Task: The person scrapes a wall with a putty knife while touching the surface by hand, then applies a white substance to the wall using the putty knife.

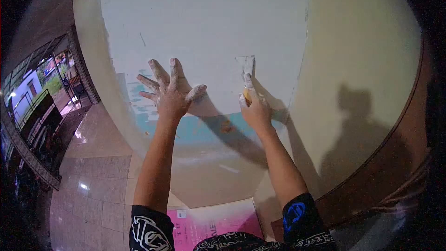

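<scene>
My left hand (172, 90) is spread wide in front of the wall, its fingers dusted with white filler. A putty knife (247, 65) is gripped in my right hand (257, 111), its yellowish handle inside my fingers and my index finger stretched up along the blade. The blade points upward and overlaps the white filled patch (209, 23) in this view. That patch covers most of the wall ahead. Along its lower edge runs a band of turquoise paint (200, 130), with a small brownish spot between my arms.
At the left, a doorway (55, 79) opens to daylight outside. Glossy tiles (93, 181) cover the floor there. A pink printed board (218, 225) lies low at the wall's foot. Shadows fall on the cream wall (357, 56) at the right, and a brown edge curves beyond it.
</scene>
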{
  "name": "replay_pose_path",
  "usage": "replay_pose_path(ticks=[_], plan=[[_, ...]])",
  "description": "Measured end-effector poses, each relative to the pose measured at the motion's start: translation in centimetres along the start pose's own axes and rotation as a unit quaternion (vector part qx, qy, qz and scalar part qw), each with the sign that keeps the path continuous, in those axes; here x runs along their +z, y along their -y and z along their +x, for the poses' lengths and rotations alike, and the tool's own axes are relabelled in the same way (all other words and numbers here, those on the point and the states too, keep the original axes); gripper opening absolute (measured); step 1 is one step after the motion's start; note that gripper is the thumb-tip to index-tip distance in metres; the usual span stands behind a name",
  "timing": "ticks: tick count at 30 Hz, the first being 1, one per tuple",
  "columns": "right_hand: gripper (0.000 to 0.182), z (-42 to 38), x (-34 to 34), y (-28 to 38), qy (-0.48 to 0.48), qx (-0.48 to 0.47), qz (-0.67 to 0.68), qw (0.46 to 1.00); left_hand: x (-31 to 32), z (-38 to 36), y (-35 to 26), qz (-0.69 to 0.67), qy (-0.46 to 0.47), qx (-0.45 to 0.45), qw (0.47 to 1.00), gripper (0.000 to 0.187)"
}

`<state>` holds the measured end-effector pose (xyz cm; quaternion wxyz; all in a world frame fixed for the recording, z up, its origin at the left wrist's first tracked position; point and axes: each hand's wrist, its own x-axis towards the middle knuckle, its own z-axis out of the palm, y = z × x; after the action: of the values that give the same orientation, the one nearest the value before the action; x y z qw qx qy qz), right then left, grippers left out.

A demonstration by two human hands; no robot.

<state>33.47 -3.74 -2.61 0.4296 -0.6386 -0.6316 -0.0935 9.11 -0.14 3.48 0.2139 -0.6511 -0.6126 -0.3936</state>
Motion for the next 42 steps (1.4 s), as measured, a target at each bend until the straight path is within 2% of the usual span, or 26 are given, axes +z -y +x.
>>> replay_pose_path(ticks=[3,5,7,9,10,13,14,15,16,19,25,26,27,28,29,33,35,36,37,39,40,42], plan=[[0.067,-1.4,1.2,-2.1,-0.011,0.010,-0.037,0.999,1.6,0.3,-1.0,-0.043,-0.046,0.031,0.997,0.116],[0.069,-4.5,2.0,-3.4,0.053,0.022,0.029,0.998,1.1,0.2,-2.3,-0.024,-0.023,0.013,0.999,0.117],[0.066,-4.3,1.6,-3.7,0.072,0.043,0.048,0.995,1.3,0.4,-3.2,-0.038,-0.025,0.001,0.999,0.118],[0.061,-2.2,0.9,-3.8,-0.010,0.006,0.095,0.995,1.6,0.4,-4.1,-0.028,-0.018,-0.006,0.999,0.120],[0.055,-0.6,-0.8,-3.0,0.026,0.042,0.027,0.998,1.7,0.4,-4.4,-0.033,-0.023,-0.005,0.999,0.120],[0.051,1.7,-2.0,-3.4,0.029,0.052,0.022,0.998,3.0,1.1,-4.4,-0.029,-0.066,0.016,0.997,0.120],[0.053,0.7,-0.8,-4.0,-0.031,0.029,0.029,0.999,3.6,0.9,-4.0,-0.047,-0.071,0.024,0.996,0.120],[0.053,-0.9,0.4,-4.8,-0.031,0.030,0.028,0.999,3.5,0.8,-4.1,-0.065,-0.076,0.032,0.994,0.120],[0.057,-2.8,1.4,-5.7,-0.017,0.026,0.039,0.999,1.9,0.7,-4.9,-0.034,-0.020,0.000,0.999,0.119],[0.061,-3.9,1.8,-6.9,-0.012,0.003,0.041,0.999,1.6,0.7,-5.2,-0.027,0.002,-0.017,0.999,0.125],[0.043,1.7,-0.8,-9.0,-0.155,-0.029,0.034,0.987,2.2,0.3,-6.4,-0.041,0.006,-0.013,0.999,0.129],[0.049,0.4,1.4,-10.6,-0.126,0.024,0.052,0.990,1.9,0.0,-7.6,-0.027,0.054,-0.013,0.998,0.129],[0.056,-1.4,0.3,-10.0,-0.085,0.015,0.049,0.995,1.7,-0.4,-8.3,-0.013,0.103,-0.014,0.994,0.129],[0.058,-3.1,1.6,-11.3,-0.086,0.003,0.045,0.995,2.4,-0.5,-8.5,-0.007,0.060,0.002,0.998,0.131],[0.060,-3.7,2.9,-12.7,-0.091,-0.011,0.042,0.995,2.8,-0.6,-8.6,-0.009,0.057,0.002,0.998,0.131],[0.046,0.6,-0.2,-11.4,-0.147,-0.052,-0.017,0.988,2.3,-0.5,-8.9,-0.002,0.087,-0.025,0.996,0.135],[0.051,3.2,-2.1,-10.7,-0.112,0.046,0.046,0.992,1.7,-0.5,-8.9,-0.015,0.102,-0.027,0.994,0.136],[0.052,3.0,-3.0,-10.0,-0.059,0.088,0.059,0.993,1.7,-0.6,-8.8,-0.015,0.095,-0.024,0.995,0.136],[0.052,2.1,-2.4,-10.4,-0.059,0.088,0.059,0.993,1.7,-0.6,-8.8,-0.015,0.095,-0.024,0.995,0.136],[0.061,-1.7,-0.1,-11.8,-0.135,-0.013,0.018,0.991,1.7,-0.6,-8.9,-0.008,0.100,-0.026,0.995,0.135],[0.065,-3.1,0.6,-12.4,-0.098,-0.012,0.036,0.994,2.2,-0.6,-8.6,-0.002,0.078,-0.010,0.997,0.134],[0.060,-2.1,0.9,-13.1,-0.110,-0.010,0.032,0.993,2.7,-0.6,-8.4,-0.002,0.070,-0.012,0.998,0.134]])
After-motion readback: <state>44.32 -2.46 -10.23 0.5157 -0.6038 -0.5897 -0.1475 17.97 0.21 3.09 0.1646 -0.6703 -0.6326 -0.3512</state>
